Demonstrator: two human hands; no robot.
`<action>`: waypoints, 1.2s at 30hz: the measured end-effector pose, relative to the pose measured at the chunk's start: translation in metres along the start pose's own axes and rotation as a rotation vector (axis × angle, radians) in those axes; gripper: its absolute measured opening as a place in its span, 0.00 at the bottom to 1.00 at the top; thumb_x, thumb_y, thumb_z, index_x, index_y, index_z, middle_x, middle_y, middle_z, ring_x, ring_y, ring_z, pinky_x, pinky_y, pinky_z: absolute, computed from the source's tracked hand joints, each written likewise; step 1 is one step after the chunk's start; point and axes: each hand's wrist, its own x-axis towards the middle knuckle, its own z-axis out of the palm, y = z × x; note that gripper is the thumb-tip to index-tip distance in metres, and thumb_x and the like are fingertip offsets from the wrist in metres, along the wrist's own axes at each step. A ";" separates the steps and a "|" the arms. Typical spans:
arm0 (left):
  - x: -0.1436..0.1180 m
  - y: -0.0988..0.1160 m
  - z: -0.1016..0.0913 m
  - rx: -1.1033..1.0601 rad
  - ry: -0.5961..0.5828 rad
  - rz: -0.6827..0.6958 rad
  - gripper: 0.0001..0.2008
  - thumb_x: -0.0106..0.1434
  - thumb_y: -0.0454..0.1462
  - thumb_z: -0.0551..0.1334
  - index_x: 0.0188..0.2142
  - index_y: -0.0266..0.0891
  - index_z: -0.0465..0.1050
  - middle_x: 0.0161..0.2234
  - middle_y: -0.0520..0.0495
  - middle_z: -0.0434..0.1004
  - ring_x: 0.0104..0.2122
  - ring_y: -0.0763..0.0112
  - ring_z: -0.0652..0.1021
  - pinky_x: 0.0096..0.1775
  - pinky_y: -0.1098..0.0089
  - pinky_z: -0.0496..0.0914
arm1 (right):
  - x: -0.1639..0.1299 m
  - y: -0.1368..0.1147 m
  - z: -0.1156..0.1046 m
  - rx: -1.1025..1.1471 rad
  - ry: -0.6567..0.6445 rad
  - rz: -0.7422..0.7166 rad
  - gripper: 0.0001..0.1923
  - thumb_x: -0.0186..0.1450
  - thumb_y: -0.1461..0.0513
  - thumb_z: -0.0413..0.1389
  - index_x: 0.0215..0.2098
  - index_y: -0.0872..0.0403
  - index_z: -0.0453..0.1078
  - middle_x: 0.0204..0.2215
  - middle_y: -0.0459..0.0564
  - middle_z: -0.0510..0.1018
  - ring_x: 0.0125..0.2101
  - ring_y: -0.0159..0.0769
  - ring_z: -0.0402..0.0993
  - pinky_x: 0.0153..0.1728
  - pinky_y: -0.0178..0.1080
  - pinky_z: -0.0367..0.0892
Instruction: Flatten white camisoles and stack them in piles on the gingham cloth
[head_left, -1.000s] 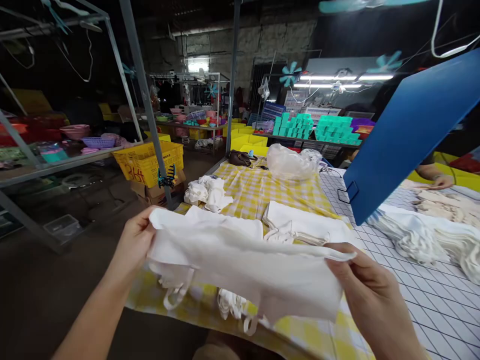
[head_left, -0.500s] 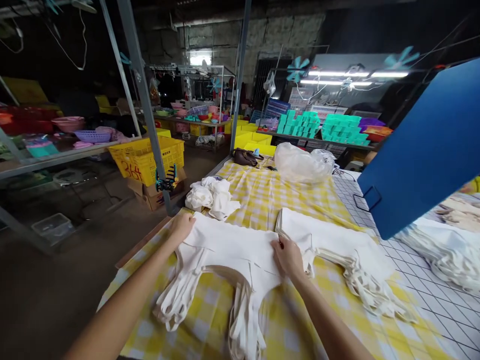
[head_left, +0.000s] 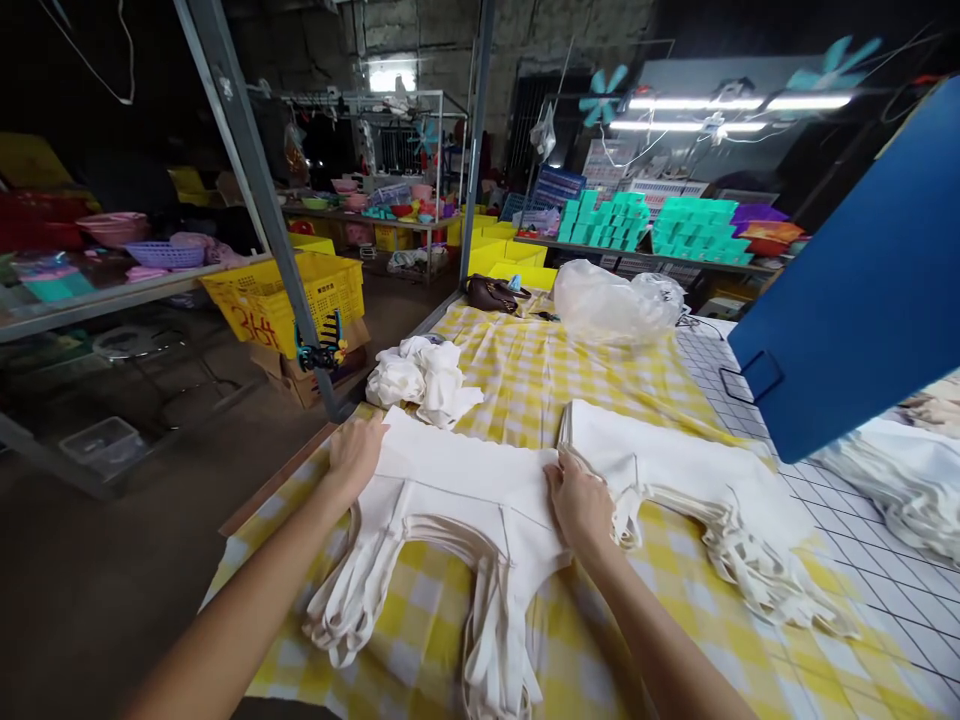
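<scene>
1. Both hands are down on the near stack of white bags [head_left: 457, 480], which lies flat on the yellow checked cloth [head_left: 525, 380] at the table's near edge, straps trailing toward the camera.
2. Left hand [head_left: 354, 455] lies palm-down on the stack's left top corner, fingers spread flat, gripping nothing, just pressing.
3. Right hand [head_left: 579, 503] rests on the right edge of that stack, fingers curled over the edge. Whether it pinches a layer I cannot tell.
4. Just beside the right hand sits a second stack of white bags [head_left: 667, 465], its straps fanned out to the right, nearly touching the first.
5. Beyond the left hand, a crumpled white bundle [head_left: 424, 378] sits on the cloth, apart from the stack.
6. Further back: a clear plastic bag [head_left: 615, 300] and a small dark pouch [head_left: 491, 293].
7. A blue board [head_left: 862, 290] juts in from the right, tilted, above more white bags.
8. Both forearms reach straight forward, elbows low.
9. Left of the table, a grey metal post [head_left: 255, 190] with a yellow crate [head_left: 281, 305] behind it; red marks on the crate look like "364".
</scene>
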 end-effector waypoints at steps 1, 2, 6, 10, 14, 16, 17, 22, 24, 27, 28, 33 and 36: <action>-0.002 0.001 0.000 0.019 0.024 -0.002 0.17 0.66 0.42 0.46 0.47 0.36 0.66 0.36 0.37 0.75 0.37 0.56 0.76 0.35 0.64 0.67 | -0.001 0.001 0.002 -0.002 0.039 -0.024 0.17 0.66 0.59 0.42 0.47 0.56 0.65 0.33 0.56 0.76 0.35 0.44 0.71 0.36 0.42 0.58; -0.004 0.002 -0.001 0.035 0.067 0.001 0.18 0.65 0.41 0.47 0.48 0.34 0.65 0.38 0.36 0.74 0.39 0.55 0.75 0.37 0.63 0.67 | -0.001 0.002 0.003 -0.001 0.098 -0.057 0.16 0.66 0.60 0.42 0.47 0.57 0.65 0.35 0.57 0.75 0.36 0.44 0.70 0.37 0.42 0.58; -0.015 0.006 0.001 -0.023 0.221 0.172 0.22 0.64 0.42 0.50 0.55 0.34 0.59 0.52 0.34 0.65 0.53 0.53 0.65 0.51 0.57 0.60 | -0.006 0.004 0.007 0.038 0.311 -0.296 0.19 0.65 0.61 0.42 0.53 0.56 0.61 0.47 0.59 0.70 0.45 0.45 0.65 0.42 0.45 0.58; -0.026 0.008 0.012 -0.189 -0.138 0.469 0.24 0.65 0.47 0.44 0.58 0.44 0.57 0.62 0.46 0.52 0.61 0.60 0.52 0.59 0.57 0.47 | -0.012 0.009 0.020 0.072 0.142 -0.543 0.21 0.67 0.58 0.40 0.56 0.51 0.61 0.56 0.53 0.63 0.56 0.42 0.56 0.51 0.45 0.54; -0.030 0.005 0.021 -0.233 -0.323 0.501 0.27 0.65 0.50 0.39 0.60 0.48 0.52 0.64 0.51 0.42 0.63 0.62 0.45 0.60 0.56 0.40 | -0.015 0.014 0.030 0.066 -0.015 -0.502 0.24 0.67 0.56 0.38 0.59 0.49 0.56 0.61 0.49 0.55 0.61 0.38 0.47 0.55 0.46 0.50; -0.029 0.005 0.021 -0.227 -0.335 0.496 0.27 0.65 0.51 0.40 0.61 0.48 0.51 0.64 0.52 0.40 0.63 0.62 0.44 0.60 0.56 0.39 | -0.015 0.013 0.030 0.065 -0.041 -0.477 0.24 0.67 0.56 0.38 0.60 0.48 0.55 0.62 0.48 0.53 0.61 0.38 0.45 0.56 0.47 0.48; -0.029 0.006 0.021 -0.223 -0.343 0.500 0.27 0.65 0.51 0.40 0.61 0.48 0.51 0.64 0.52 0.40 0.63 0.62 0.44 0.59 0.56 0.40 | -0.016 0.012 0.029 0.065 -0.053 -0.468 0.24 0.67 0.56 0.38 0.60 0.48 0.55 0.62 0.48 0.53 0.61 0.38 0.45 0.56 0.47 0.48; -0.033 0.009 0.012 -0.131 -0.223 0.429 0.28 0.64 0.50 0.43 0.60 0.44 0.54 0.63 0.45 0.44 0.63 0.57 0.45 0.59 0.51 0.40 | -0.022 0.009 0.025 0.090 -0.012 -0.468 0.23 0.67 0.57 0.40 0.59 0.51 0.58 0.61 0.49 0.55 0.61 0.39 0.47 0.57 0.48 0.47; -0.036 0.008 0.009 -0.094 -0.178 0.367 0.27 0.64 0.49 0.44 0.59 0.43 0.57 0.63 0.42 0.45 0.62 0.54 0.46 0.58 0.49 0.41 | -0.029 0.012 0.026 0.111 0.057 -0.487 0.22 0.67 0.58 0.40 0.57 0.52 0.61 0.59 0.51 0.58 0.60 0.40 0.50 0.57 0.48 0.47; -0.036 0.006 0.004 -0.071 -0.247 0.341 0.26 0.64 0.48 0.44 0.58 0.42 0.58 0.63 0.41 0.46 0.62 0.54 0.47 0.58 0.49 0.44 | -0.043 0.022 0.026 0.140 0.119 -0.529 0.21 0.68 0.58 0.40 0.55 0.52 0.64 0.58 0.51 0.62 0.59 0.40 0.53 0.57 0.48 0.48; -0.036 0.006 0.002 -0.062 -0.263 0.343 0.26 0.64 0.48 0.44 0.58 0.42 0.58 0.62 0.41 0.47 0.62 0.53 0.47 0.58 0.49 0.44 | -0.048 0.027 0.025 0.149 0.126 -0.545 0.20 0.68 0.58 0.40 0.54 0.52 0.64 0.57 0.50 0.63 0.59 0.39 0.53 0.57 0.48 0.48; -0.041 0.025 -0.008 -0.034 -0.200 0.319 0.27 0.63 0.48 0.46 0.60 0.43 0.55 0.62 0.40 0.49 0.61 0.50 0.49 0.57 0.48 0.44 | -0.072 0.057 0.014 0.213 0.186 -0.611 0.19 0.67 0.60 0.41 0.52 0.51 0.65 0.54 0.50 0.67 0.57 0.38 0.57 0.56 0.47 0.49; -0.050 0.049 -0.015 -0.035 -0.173 0.403 0.28 0.63 0.48 0.47 0.60 0.42 0.54 0.62 0.40 0.49 0.62 0.52 0.49 0.58 0.50 0.44 | -0.081 0.085 0.008 0.254 0.258 -0.602 0.18 0.67 0.61 0.42 0.51 0.53 0.66 0.50 0.52 0.71 0.52 0.37 0.62 0.53 0.45 0.53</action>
